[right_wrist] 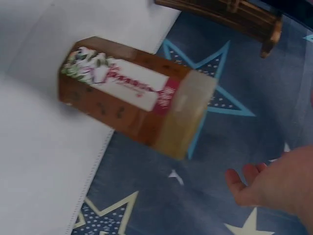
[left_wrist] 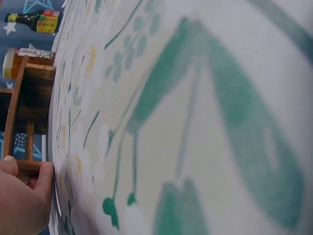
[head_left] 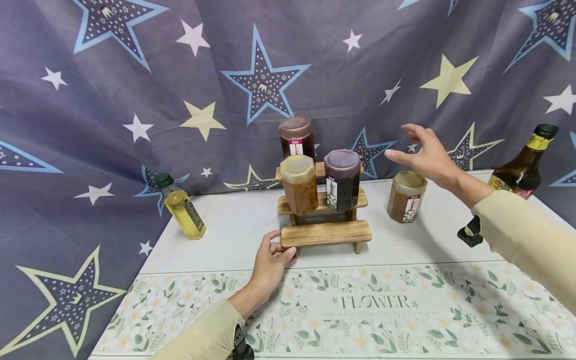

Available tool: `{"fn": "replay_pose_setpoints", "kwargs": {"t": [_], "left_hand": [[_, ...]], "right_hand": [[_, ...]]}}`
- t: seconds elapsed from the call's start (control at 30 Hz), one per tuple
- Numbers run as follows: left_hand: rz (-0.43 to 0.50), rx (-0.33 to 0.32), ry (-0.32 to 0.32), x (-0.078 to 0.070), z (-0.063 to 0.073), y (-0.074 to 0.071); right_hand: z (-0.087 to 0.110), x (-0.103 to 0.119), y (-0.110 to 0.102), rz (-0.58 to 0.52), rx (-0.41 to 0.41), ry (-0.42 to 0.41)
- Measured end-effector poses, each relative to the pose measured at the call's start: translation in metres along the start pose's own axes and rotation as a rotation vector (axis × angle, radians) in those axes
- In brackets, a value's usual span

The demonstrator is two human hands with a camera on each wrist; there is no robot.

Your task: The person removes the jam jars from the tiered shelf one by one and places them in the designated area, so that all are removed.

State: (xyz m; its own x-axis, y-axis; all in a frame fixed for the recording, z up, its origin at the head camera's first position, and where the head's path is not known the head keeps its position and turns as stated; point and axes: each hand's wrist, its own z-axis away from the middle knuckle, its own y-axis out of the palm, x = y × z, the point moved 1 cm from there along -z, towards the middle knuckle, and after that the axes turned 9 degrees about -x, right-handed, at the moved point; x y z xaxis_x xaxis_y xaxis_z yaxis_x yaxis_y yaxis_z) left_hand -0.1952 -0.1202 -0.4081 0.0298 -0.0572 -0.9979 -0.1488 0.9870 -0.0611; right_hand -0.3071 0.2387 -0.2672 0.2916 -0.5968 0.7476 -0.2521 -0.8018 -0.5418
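Note:
My left hand [head_left: 270,265] pinches the left end of the lowest step of a three-step wooden rack [head_left: 326,233]. In the left wrist view, thumb and finger lie on either side of the rack's end leg [left_wrist: 30,167]. A dark red jar [head_left: 296,137] stands on the top step; the middle step carries a yellow-lidded jar [head_left: 299,187] and a purple-lidded jar [head_left: 342,182]. My right hand [head_left: 427,152] hangs in the air, fingers apart and holding nothing, above a brown jar [head_left: 406,200] on the table. That jar's label [right_wrist: 129,84] shows in the right wrist view.
An oil bottle [head_left: 184,212] with a green cap stands at the left. At the right is a dark sauce bottle [head_left: 522,167], partly behind my right sleeve. A star-printed cloth [head_left: 360,90] hangs behind the white table [head_left: 234,215], whose front bears a floral print.

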Motion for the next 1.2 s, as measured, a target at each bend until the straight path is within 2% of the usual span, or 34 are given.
{"fn": "replay_pose_setpoints", "kwargs": {"t": [0.2, 0.5, 0.83, 1.2], "left_hand": [[0.000, 0.001, -0.003, 0.001, 0.000, 0.000], [-0.007, 0.003, -0.004, 0.001, 0.000, 0.000], [0.000, 0.002, 0.001, 0.001, 0.000, -0.002], [0.000, 0.008, -0.005, 0.000, -0.001, -0.001]], "right_hand": [[-0.006, 0.016, -0.001, -0.053, -0.009, 0.012], [-0.020, 0.038, 0.001, -0.106, 0.040, 0.005], [-0.031, 0.079, 0.021, -0.195, 0.210, -0.023], [-0.048, 0.115, 0.041, -0.159, 0.290, -0.046]]}}
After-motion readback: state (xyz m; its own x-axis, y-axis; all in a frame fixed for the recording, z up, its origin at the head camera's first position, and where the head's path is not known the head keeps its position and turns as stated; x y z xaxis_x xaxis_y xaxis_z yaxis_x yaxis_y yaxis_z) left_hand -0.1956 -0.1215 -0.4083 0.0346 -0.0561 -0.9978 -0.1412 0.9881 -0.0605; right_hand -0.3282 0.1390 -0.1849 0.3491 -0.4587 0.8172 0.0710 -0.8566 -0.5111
